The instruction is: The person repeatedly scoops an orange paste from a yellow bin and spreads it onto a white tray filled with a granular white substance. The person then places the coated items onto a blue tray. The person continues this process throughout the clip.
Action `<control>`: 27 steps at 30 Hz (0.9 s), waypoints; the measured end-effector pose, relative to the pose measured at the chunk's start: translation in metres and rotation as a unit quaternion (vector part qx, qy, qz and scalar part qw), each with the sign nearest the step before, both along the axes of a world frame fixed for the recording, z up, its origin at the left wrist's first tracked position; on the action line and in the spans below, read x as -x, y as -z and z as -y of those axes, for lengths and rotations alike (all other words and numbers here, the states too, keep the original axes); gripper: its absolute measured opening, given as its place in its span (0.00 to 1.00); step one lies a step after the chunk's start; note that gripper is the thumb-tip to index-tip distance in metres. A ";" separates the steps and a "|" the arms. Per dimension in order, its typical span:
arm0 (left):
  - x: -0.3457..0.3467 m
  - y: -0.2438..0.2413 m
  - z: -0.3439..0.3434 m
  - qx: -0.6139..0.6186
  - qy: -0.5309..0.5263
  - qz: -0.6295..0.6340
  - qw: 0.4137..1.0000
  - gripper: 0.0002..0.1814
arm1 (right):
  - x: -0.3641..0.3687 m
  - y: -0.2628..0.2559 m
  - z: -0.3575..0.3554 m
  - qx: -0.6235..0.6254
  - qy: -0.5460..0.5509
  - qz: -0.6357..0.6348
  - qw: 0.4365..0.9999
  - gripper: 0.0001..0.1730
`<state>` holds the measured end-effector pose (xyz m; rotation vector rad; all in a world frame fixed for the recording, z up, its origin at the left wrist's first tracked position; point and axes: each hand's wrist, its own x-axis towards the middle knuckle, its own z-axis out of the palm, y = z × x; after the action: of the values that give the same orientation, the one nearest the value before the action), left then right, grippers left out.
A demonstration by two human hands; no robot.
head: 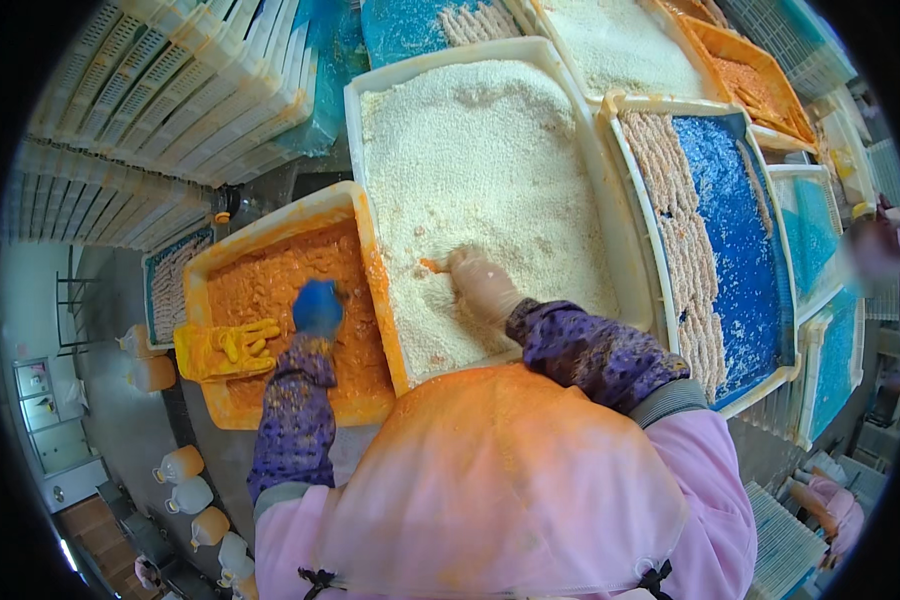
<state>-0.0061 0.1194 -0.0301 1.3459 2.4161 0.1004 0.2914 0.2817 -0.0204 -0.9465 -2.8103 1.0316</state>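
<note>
My left hand (318, 309), in a blue glove, is over the tub of orange batter-coated pieces (292, 259); its fingertips are hidden, so its hold cannot be told. A yellow rubber glove (229, 351) drapes over the left rim of that tub. My right hand (484, 285), in a pale glove dusted with crumbs, rests on the white crumbs (487, 172) in the large tub. By its fingertips lies a small orange piece (433, 265), partly hidden. On the right, a blue-lined tray (742, 247) holds rows of crumb-coated strips (682, 247).
Stacked plastic crates (172, 82) rise at the upper left. A second crumb tub (622, 45) and an orange tub (750, 82) stand at the upper right. Plastic jugs (187, 495) stand on the floor at lower left. A co-worker (832, 510) is at lower right.
</note>
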 end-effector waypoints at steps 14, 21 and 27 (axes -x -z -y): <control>-0.029 0.014 0.107 0.143 0.109 -0.045 0.983 0.12 | -0.011 -0.020 0.012 0.476 0.194 -0.177 0.839 0.33; -0.048 -0.025 0.128 0.004 0.025 0.014 1.000 0.12 | -0.167 -0.128 -0.026 0.475 0.292 -0.365 0.745 0.34; -0.045 -0.017 0.121 -0.169 -0.021 0.025 0.985 0.14 | -0.319 -0.142 -0.100 -0.025 0.526 -0.267 0.807 0.28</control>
<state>0.0390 -0.0012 -0.0135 1.4101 2.4619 0.5717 0.6109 0.3821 0.1216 -1.5702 -1.4332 0.8085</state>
